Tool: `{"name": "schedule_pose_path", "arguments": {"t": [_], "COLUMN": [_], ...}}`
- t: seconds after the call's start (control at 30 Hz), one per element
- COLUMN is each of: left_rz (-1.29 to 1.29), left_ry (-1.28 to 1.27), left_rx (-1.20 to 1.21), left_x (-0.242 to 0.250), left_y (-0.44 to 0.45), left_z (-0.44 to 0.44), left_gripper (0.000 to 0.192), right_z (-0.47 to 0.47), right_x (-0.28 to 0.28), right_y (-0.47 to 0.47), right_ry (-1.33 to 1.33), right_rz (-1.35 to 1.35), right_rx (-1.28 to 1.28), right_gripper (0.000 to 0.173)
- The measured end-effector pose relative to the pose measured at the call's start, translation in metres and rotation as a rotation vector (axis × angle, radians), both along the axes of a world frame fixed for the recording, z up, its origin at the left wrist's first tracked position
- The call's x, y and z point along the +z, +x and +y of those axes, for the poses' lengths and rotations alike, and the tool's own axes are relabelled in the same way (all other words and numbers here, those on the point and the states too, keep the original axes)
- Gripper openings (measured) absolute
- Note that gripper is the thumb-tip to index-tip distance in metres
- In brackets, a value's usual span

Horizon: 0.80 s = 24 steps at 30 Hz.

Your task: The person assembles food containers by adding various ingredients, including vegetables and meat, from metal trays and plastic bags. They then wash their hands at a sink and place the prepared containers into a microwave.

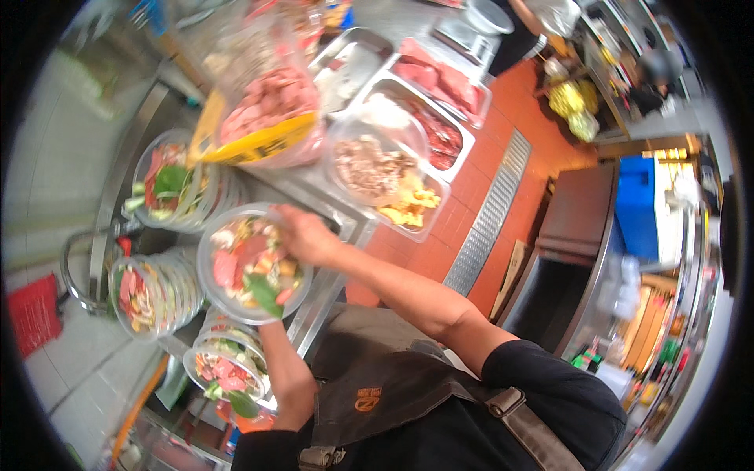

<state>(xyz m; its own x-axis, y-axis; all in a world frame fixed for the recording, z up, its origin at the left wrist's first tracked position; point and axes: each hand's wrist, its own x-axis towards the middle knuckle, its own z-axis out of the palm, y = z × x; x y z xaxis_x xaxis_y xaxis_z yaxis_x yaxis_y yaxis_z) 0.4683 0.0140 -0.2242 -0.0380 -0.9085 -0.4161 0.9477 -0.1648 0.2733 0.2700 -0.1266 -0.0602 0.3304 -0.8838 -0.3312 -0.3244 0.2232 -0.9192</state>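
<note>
A round clear plastic bowl (254, 262) of sliced meat, chopped vegetables and a green leaf is held before me. My right hand (303, 235) grips its rim at the upper right. My left arm reaches up beneath the bowl, and the left hand is hidden behind it. Stacks of similar filled bowls stand to the left: one at the upper left (171, 182), one below it (144, 300), and another (227, 368) beside my left forearm. Beyond my right hand are a tub of minced or chopped meat (368, 171) and a clear container of yellow pieces (412, 206).
An open plastic bag of pink sliced meat (271, 106) stands on the counter. Behind are metal trays (353, 65), dark red meat (439, 138), larger meat pieces (439, 76) and a scale (465, 41). A person's arm (526, 16) shows at the top. A drain grate (489, 212) crosses the red floor.
</note>
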Motion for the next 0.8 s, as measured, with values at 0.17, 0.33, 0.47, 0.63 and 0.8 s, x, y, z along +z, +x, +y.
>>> {"name": "schedule_pose_path", "arguments": {"t": [0.17, 0.33, 0.47, 0.63, 0.8], "left_rz": [-0.274, -0.537, -0.688, -0.758, -0.773], "left_ry": [0.146, 0.176, 0.157, 0.116, 0.053], "left_rx": [-0.171, -0.463, -0.728, -1.034, -1.335], "left_x": [0.046, 0.105, 0.133, 0.14, 0.123], "left_y": [-0.005, -0.085, -0.183, -0.317, -0.461], "left_z": [0.007, -0.006, -0.003, 0.014, 0.025], "left_gripper": [0.06, 0.058, 0.057, 0.056, 0.054], "right_z": [0.053, 0.119, 0.181, 0.249, 0.315], "right_x": [0.079, 0.158, 0.194, 0.189, 0.164], "right_y": [-0.04, -0.132, -0.234, -0.361, -0.491], "right_ry": [-0.303, -0.516, -0.431, -0.561, -0.342], "right_rz": [-0.071, -0.166, -0.116, 0.107, 0.156], "right_rx": [0.006, -0.137, -0.166, -0.486, -0.834], "right_gripper": [0.072, 0.059, 0.07, 0.066, 0.06]}}
